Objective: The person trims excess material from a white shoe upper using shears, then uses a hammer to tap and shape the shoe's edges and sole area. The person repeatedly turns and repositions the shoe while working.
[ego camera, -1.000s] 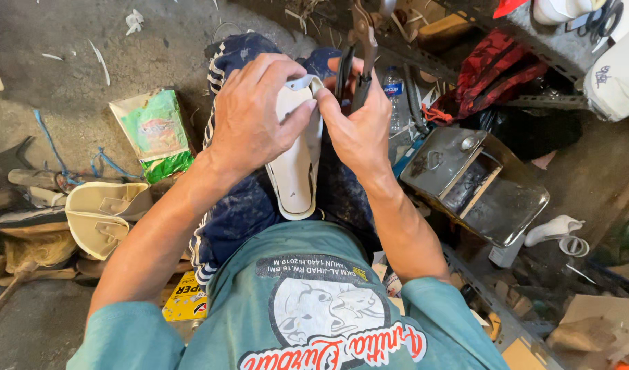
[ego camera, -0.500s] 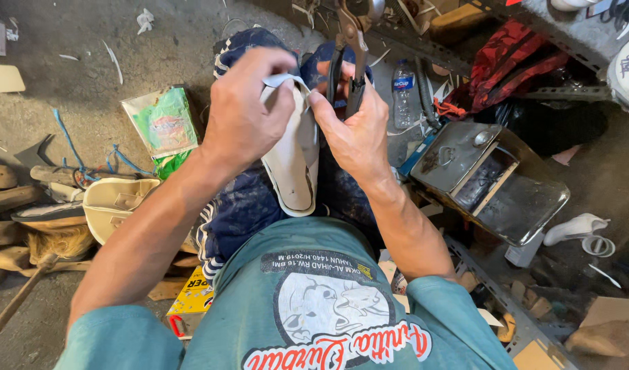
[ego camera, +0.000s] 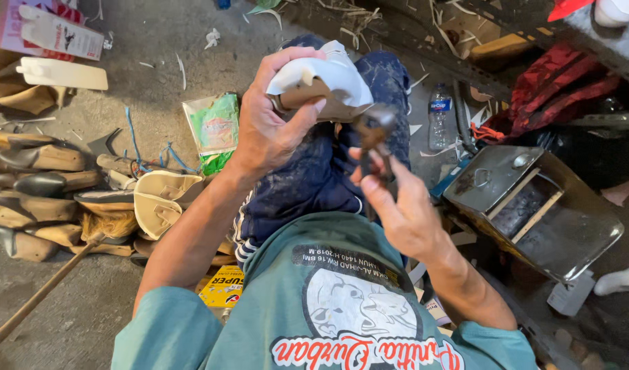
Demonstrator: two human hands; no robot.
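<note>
left hand (ego camera: 270,127) gripping a white leather shoe upper stretched over a tan wooden last (ego camera: 321,85) above dark blue trousered knees (ego camera: 307,178), right hand (ego camera: 400,205) holding dark metal pincers (ego camera: 374,130) at its edge, clear plastic water bottle (ego camera: 438,116) and dented grey metal box (ego camera: 533,209) nearby on the floor.

Smooth white leather shoe upper (ego camera: 328,75), dull dented metal box (ego camera: 533,212), clear plastic bottle (ego camera: 439,118), rough concrete floor (ego camera: 157,41).
</note>
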